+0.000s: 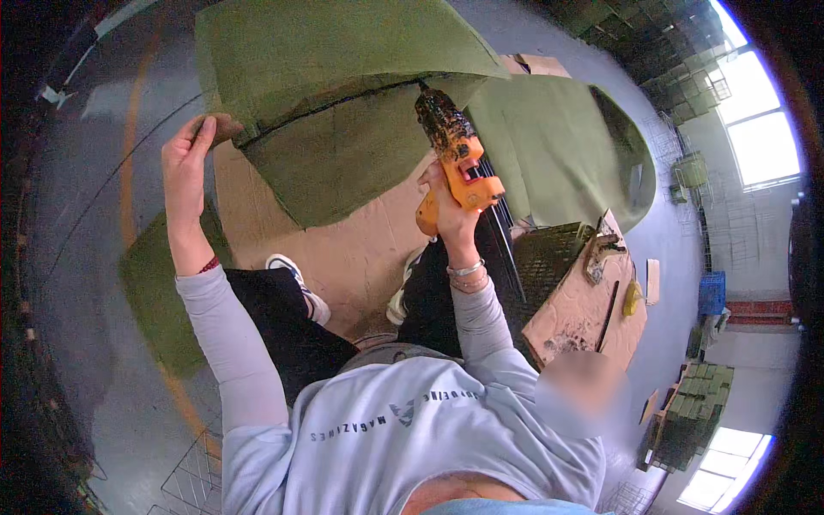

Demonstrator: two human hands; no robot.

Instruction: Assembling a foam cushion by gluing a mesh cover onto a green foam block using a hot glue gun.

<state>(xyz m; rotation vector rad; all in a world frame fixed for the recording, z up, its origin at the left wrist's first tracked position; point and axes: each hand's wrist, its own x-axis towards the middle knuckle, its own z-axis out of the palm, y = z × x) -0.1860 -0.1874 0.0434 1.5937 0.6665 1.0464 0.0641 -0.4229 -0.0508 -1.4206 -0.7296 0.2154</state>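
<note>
My right hand (448, 204) is wrapped round the handle of an orange glue gun (470, 159), whose front is smeared with black. Its tip meets a black line that runs along the folded edge of a large green sheet (343, 51). Below that line, another green flap (335, 163) of the same colour lies over cardboard. My left hand (193, 154) is closed at the left end of the line, with the sheet's corner pinched between thumb and fingers. Thin black strands (506, 249) run down behind the gun, beside my right wrist.
Flat cardboard (360, 236) covers the floor under my feet. At right, a green crate (556, 249) bears a stained cardboard piece (558, 322), a black rod and a yellow object (633, 298). Another green sheet (558, 146) lies beyond. Stacked crates (697, 403) stand farther right.
</note>
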